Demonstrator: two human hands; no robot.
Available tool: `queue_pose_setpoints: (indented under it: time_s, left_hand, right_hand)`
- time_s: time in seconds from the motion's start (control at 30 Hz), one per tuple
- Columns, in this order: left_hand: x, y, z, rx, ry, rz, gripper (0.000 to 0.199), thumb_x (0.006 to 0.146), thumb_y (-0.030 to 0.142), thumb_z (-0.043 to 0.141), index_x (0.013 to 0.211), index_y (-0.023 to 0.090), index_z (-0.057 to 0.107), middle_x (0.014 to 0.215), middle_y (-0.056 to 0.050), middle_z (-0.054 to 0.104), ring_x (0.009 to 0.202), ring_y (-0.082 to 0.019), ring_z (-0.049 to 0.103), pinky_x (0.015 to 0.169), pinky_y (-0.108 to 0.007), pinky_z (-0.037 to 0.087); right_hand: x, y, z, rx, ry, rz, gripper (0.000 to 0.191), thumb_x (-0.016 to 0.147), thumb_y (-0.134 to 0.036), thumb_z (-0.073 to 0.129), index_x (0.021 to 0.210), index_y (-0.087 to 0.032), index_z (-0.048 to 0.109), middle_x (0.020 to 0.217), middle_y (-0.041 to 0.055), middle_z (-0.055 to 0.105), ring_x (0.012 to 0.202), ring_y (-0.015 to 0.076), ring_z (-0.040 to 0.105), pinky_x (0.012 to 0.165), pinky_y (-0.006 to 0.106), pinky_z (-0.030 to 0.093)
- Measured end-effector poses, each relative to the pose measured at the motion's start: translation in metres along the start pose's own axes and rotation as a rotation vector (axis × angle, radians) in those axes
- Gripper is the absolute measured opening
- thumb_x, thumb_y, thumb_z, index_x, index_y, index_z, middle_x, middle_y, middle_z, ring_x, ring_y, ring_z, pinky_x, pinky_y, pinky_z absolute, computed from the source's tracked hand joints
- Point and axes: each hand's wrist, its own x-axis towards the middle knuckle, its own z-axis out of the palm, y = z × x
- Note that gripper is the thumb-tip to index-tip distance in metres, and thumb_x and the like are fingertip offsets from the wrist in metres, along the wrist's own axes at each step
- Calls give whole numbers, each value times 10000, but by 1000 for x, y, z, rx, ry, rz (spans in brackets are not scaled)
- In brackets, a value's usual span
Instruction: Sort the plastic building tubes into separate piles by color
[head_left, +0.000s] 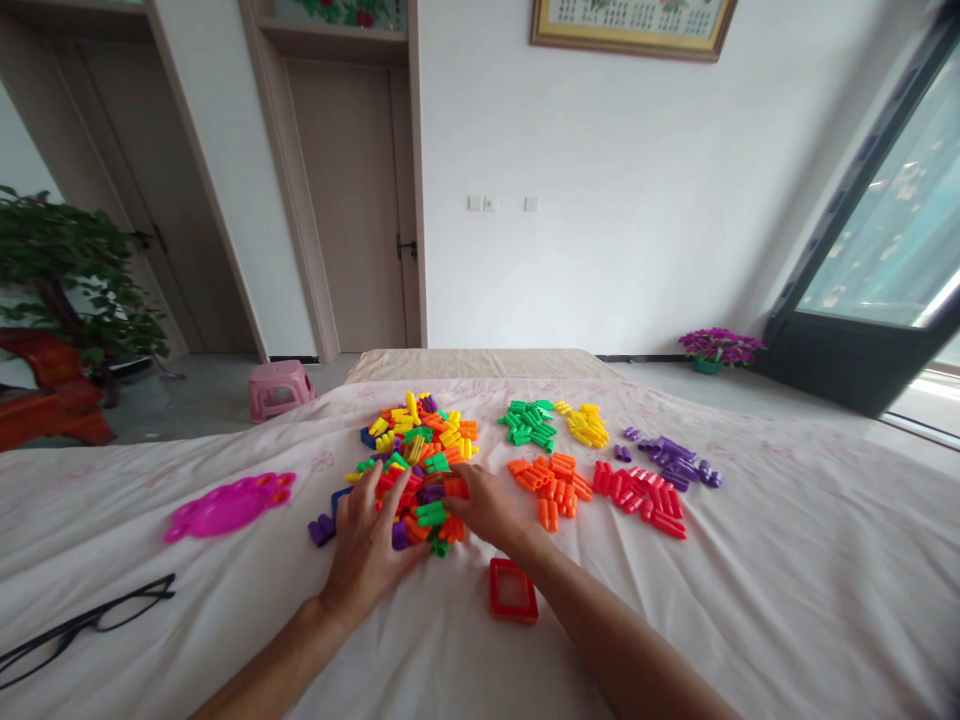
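A mixed pile of plastic building blocks [431,435] in orange, yellow, green, red, purple and blue lies on the cloth-covered table. My left hand [365,540] rests at the pile's near left side, fingers spread over red and green pieces, with no block in its grasp. From the right, my right hand [487,508] reaches into the pile, its thumb and fingers closed about an orange block [456,487]. Right of the pile lie single-colour groups: green blocks [529,424], yellow blocks [587,426], orange blocks [553,485], red blocks [641,496] and purple blocks [675,460].
A red square frame [513,590] lies near my right forearm. At left are a pink tray [229,510] and black eyeglasses [90,622]. Beyond the table stand a pink stool [280,388], a potted plant [64,270] and purple flowers [720,346].
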Motion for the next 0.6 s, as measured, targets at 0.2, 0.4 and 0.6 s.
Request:
queue_pose_setpoints:
  time_s: [0.2,0.4,0.6]
  left_hand:
    - [57,-8,-4,171,24,-188,588,876,458,593,1403,204,532,1481,-213,476,1382,-362,409,1090,-619,297]
    - [27,32,-22,7,-75,263,387,948,356,499,1305,276,627,1479,-97,519,1418,-273,384,1167,-522,267]
    - [6,54,-5,24,-285,594,353,951,405,505,1279,378,630,1466,14,549,1460,-276,320,1203,-594,129]
  right_hand:
    - [23,38,14,314,230,-17,543,819,-149,551,1361,-187,551,1325,94,630,1196,237,594,1011,381,474]
    - [32,68,19,353,247,59,558,773,-83,537,1319,-190,588,1059,59,725,942,197,666,853,333,530]
    - [35,81,24,398,229,77,447,785,-129,557,1223,-161,639,861,36,707,752,158,640,706,280,518]
